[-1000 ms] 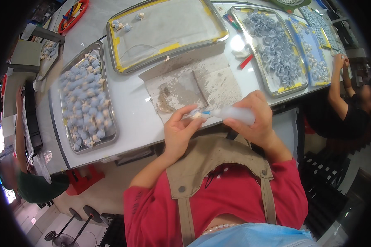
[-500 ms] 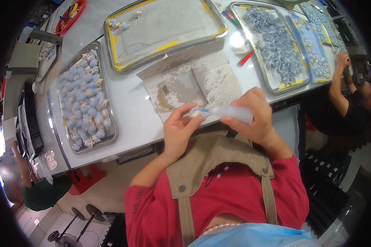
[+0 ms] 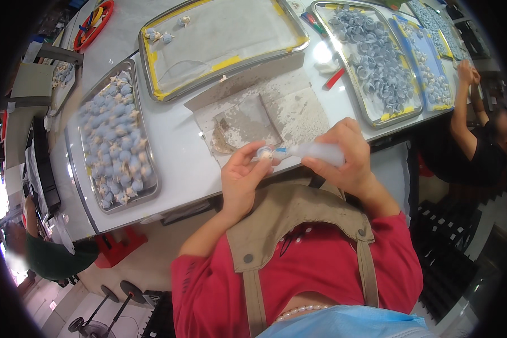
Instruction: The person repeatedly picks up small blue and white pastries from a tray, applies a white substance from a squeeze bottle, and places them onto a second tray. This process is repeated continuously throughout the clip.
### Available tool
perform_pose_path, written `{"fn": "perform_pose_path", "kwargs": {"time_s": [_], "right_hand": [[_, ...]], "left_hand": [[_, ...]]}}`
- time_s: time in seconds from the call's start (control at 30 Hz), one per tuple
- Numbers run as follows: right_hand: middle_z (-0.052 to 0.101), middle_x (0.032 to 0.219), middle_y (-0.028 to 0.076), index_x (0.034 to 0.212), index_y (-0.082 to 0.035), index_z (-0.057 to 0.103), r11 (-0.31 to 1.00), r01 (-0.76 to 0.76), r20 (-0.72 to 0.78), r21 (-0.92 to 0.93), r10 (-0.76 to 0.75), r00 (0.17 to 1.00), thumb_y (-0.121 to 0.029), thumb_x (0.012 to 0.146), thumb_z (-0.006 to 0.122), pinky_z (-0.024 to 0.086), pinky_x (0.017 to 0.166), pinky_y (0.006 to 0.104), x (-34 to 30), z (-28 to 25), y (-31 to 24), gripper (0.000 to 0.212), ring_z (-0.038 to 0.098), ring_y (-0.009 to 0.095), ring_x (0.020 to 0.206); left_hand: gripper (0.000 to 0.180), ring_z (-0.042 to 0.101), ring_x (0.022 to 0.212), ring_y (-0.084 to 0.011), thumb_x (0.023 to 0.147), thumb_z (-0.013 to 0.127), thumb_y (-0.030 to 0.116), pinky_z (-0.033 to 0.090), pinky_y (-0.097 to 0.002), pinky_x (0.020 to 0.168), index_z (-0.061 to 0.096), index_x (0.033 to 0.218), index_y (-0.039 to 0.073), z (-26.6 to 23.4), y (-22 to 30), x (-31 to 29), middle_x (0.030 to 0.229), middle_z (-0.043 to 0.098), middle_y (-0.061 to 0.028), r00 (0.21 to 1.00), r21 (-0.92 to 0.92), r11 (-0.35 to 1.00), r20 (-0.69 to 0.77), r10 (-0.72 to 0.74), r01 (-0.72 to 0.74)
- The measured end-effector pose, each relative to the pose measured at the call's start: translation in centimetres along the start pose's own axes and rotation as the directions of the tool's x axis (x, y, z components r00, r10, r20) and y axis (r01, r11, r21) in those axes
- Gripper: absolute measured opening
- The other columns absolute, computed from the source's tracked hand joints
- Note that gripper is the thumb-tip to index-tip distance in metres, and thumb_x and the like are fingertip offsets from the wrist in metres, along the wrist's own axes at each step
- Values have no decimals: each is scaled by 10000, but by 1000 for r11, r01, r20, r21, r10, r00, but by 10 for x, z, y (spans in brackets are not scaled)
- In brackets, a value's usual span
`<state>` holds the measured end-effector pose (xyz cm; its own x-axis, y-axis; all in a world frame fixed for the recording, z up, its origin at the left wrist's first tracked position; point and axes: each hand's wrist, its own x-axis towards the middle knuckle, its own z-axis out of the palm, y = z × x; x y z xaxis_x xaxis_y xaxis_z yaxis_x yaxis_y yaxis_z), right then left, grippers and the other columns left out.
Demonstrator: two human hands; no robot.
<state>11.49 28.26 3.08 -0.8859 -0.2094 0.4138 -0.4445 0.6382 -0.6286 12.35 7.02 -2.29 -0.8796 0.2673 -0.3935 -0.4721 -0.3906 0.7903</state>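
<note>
Head view: the left hand [image 3: 241, 179] pinches a small white piece [image 3: 264, 152] in its fingertips. The right hand [image 3: 343, 153] is wrapped tight around a clear squeeze tube [image 3: 315, 151], and the tube's tip touches the piece. Just past the hands lies a dirty gray mat [image 3: 259, 112]. Left of them sits a tray of blue pieces [image 3: 114, 138]. Farther back is a nearly bare tray [image 3: 219, 34].

I see bare tabletop [image 3: 180, 152] strip between filled left tray [image 3: 115, 138] and smeared grey board [image 3: 265, 110]: passable. Ahead, near-empty tray [image 3: 219, 42] blocks. Right, full tray [image 3: 372, 59] and red tool [image 3: 334, 79] crowd edge.
</note>
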Motion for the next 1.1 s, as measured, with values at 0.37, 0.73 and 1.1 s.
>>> {"fn": "perform_pose_path", "kwargs": {"time_s": [0.37, 0.73, 1.1], "right_hand": [[595, 819, 97, 887, -38, 615, 725, -583, 21, 367, 620, 785, -224, 705, 739, 425, 717, 313, -3, 46, 51, 289, 536, 264, 770], [641, 831, 51, 849, -88, 637, 908, -211, -341, -361, 82, 936, -110, 731, 677, 409, 749, 385, -3, -12, 108, 126, 572, 274, 801], [621, 811, 98, 864, -63, 621, 801, -252, -187, -543, 177, 966, -55, 674, 708, 456, 700, 364, -3, -59, 150, 208, 581, 277, 758]], "left_hand": [[341, 621, 894, -160, 890, 558, 55, 514, -187, 684, 472, 1214, -7, -12, 0, 5, 1135, 580, -167, 990, -280, 950, 63, -124, 137], [343, 619, 871, -158, 885, 566, 57, 524, -194, 703, 487, 1212, -8, -7, -2, 9, 1137, 580, -177, 932, -331, 904, 326, -159, 270], [349, 612, 848, -141, 865, 593, 36, 519, -191, 712, 498, 1197, -14, 14, -3, 7, 1116, 584, -174, 972, -151, 965, 132, -194, 213]]}}
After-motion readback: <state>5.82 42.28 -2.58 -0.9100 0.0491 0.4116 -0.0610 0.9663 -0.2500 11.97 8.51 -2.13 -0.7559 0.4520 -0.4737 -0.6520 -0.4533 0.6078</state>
